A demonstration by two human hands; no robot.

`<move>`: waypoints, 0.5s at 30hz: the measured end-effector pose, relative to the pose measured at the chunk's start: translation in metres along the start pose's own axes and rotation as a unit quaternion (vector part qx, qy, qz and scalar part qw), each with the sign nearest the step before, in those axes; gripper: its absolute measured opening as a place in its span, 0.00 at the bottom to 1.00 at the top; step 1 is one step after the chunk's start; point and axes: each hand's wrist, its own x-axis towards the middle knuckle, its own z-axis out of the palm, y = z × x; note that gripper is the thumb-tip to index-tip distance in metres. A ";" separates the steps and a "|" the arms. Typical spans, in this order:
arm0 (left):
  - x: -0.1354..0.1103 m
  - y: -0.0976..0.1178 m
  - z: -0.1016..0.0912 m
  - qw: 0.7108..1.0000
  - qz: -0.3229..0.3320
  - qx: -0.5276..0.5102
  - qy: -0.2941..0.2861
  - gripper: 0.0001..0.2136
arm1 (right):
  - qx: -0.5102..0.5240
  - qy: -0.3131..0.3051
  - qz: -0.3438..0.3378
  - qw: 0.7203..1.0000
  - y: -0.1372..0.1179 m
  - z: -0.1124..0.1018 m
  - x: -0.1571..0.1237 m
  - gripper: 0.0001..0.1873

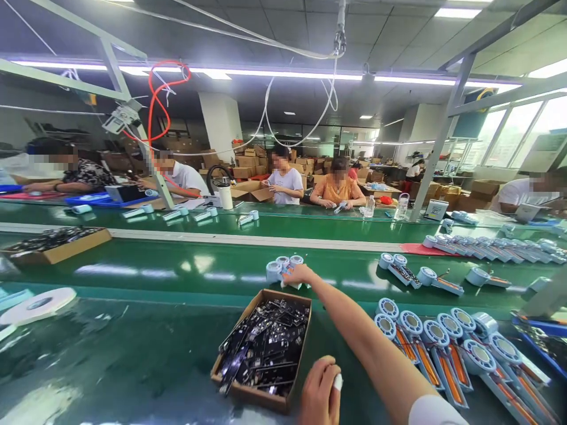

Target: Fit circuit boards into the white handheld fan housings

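Note:
My right hand [297,275] reaches across to the green conveyor belt, its fingers closed around a cluster of light-blue handheld fan bodies [273,271]. Their round heads show past my fingers; their handles are mostly hidden. Near the bottom edge is my left hand [321,389], fingers curled together, with a white covering on one fingertip. Whether anything lies inside its curl is hidden. Just left of it stands a cardboard box [261,398] filled with small black circuit boards [270,339]. To the right of my right forearm, several light-blue fan bodies [436,333] with orange strips lie in a group.
More fan bodies [398,268] lie on the belt at right, with a dense row [500,248] behind. A second box of dark parts [80,245] sits at left, near a white roll [38,306]. Metal posts [436,141] rise beyond; several people sit across the line.

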 end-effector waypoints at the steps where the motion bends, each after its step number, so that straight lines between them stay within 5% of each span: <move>1: -0.002 0.004 -0.008 1.000 0.004 -0.008 0.006 0.17 | 0.022 -0.002 0.004 1.000 0.003 -0.007 -0.007 0.17; 6: 0.024 -0.011 -0.085 0.995 -0.046 0.045 0.075 0.15 | 0.119 0.054 0.005 0.991 0.028 -0.035 -0.078 0.17; 9: 0.076 -0.041 -0.129 0.980 -0.090 0.173 -0.031 0.17 | 0.156 0.102 -0.001 0.982 0.045 -0.028 -0.159 0.19; 12: 0.128 -0.064 -0.136 0.973 -0.052 0.178 -0.141 0.17 | 0.209 0.120 -0.014 0.970 0.057 0.001 -0.248 0.25; 15: 0.158 -0.072 -0.117 0.950 -0.015 0.176 -0.256 0.11 | 0.206 0.084 0.043 0.974 0.059 0.042 -0.310 0.20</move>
